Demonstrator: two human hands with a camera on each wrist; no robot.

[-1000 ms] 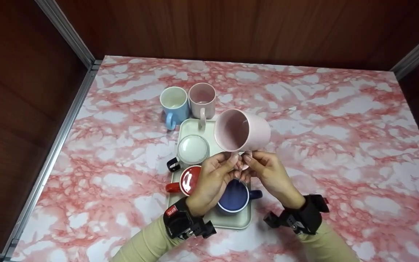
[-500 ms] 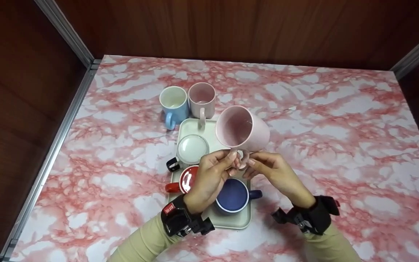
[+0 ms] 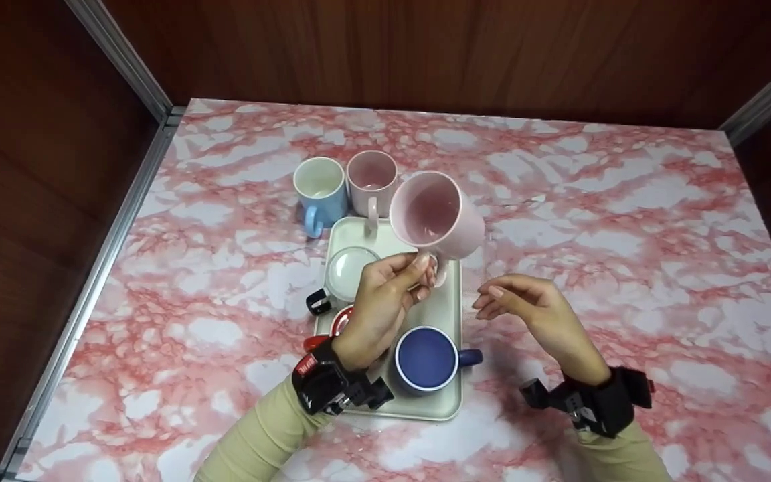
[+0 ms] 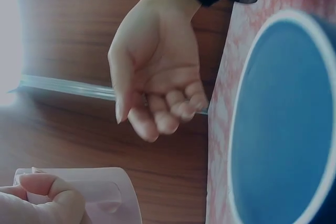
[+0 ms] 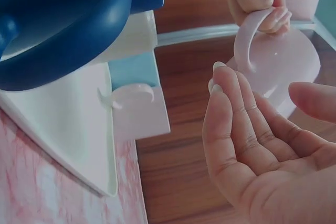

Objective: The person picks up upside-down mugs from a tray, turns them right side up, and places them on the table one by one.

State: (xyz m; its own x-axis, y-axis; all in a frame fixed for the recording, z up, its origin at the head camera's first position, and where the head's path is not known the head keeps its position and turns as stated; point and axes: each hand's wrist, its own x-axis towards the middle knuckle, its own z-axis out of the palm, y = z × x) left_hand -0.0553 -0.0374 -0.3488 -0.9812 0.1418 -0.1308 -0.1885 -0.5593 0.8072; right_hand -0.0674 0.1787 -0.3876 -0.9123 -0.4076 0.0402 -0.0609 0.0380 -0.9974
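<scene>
Pinching the raised, tilted pink mug point(image 3: 467, 231) by its handle point(image 5: 241, 45) with the left grip point(image 3: 382, 301), seemingly above the tray point(image 3: 449, 301); holding the right grip point(image 3: 543, 311) apart, relaxed, touching nothing. Probably stiff, slick, breakable ceramic, fairly heavy and pulling to one side — best taken firmly by that handle.

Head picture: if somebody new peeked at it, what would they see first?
Probably the big pink mug near the middle, tilted and held up by its handle in the left hand. Next might be the dark blue mug on the near end of the pale tray, its handle pointing right. The swirly red-and-white table spreading all around them would likely catch the eye too.
</scene>
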